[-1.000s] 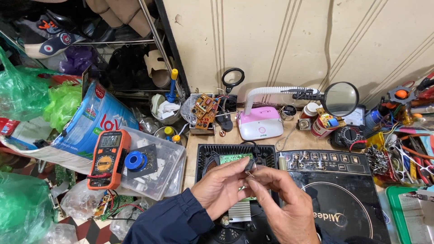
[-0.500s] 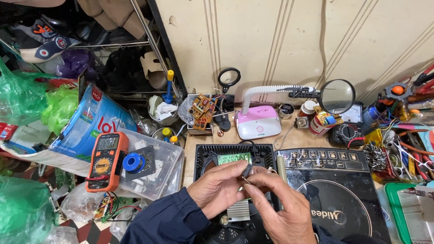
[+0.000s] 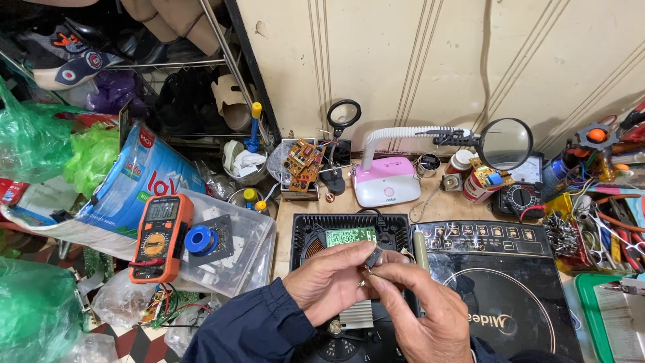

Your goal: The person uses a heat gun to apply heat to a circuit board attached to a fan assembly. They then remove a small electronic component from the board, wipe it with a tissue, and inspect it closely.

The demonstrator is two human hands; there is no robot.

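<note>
My left hand (image 3: 332, 279) and my right hand (image 3: 416, 309) meet over an opened induction cooker base (image 3: 306, 235). Between the fingertips of both hands sits a small dark component (image 3: 371, 257); what it is exactly I cannot tell. Under the hands lie a green circuit board (image 3: 351, 235), a copper coil and a finned metal heat sink (image 3: 355, 314). The cooker's black glass top panel (image 3: 510, 296) lies just to the right of my hands.
An orange multimeter (image 3: 161, 236) rests on a clear plastic box (image 3: 245, 252) at left. A pink lamp (image 3: 388, 181), a magnifying glass (image 3: 505, 143), another circuit board (image 3: 304, 163) and tool clutter (image 3: 591, 222) stand behind and right. Green bags (image 3: 30, 134) crowd the left.
Both hands stay together over the open cooker; the fingers have shifted slightly on the small part. The view has tilted a little.
</note>
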